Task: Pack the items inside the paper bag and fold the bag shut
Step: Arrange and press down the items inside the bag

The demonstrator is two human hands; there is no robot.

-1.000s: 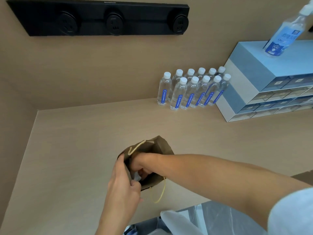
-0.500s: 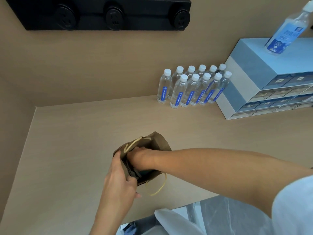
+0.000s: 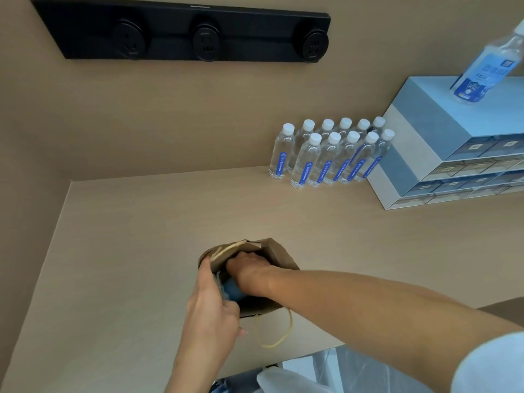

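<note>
A small brown paper bag [image 3: 279,255] with cream cord handles stands open on the beige tabletop near its front edge. My left hand [image 3: 211,310] grips the bag's near-left rim and holds the mouth open. My right hand [image 3: 249,269] reaches deep inside the bag, its fingers hidden by the paper. A blue item [image 3: 232,289] shows inside the bag just below my right wrist; whether the hand holds it cannot be seen. One cord handle [image 3: 276,340] hangs loose over the bag's front.
Several small water bottles [image 3: 329,154] stand in two rows at the back of the table [image 3: 127,251]. A blue-and-white drawer box [image 3: 442,148] sits at the right with a spray bottle [image 3: 487,69] on top. A black socket strip [image 3: 184,35] runs along the wall.
My right hand has pushed further down into the bag. A blue item has come into sight inside it. My left hand keeps its grip on the rim.
</note>
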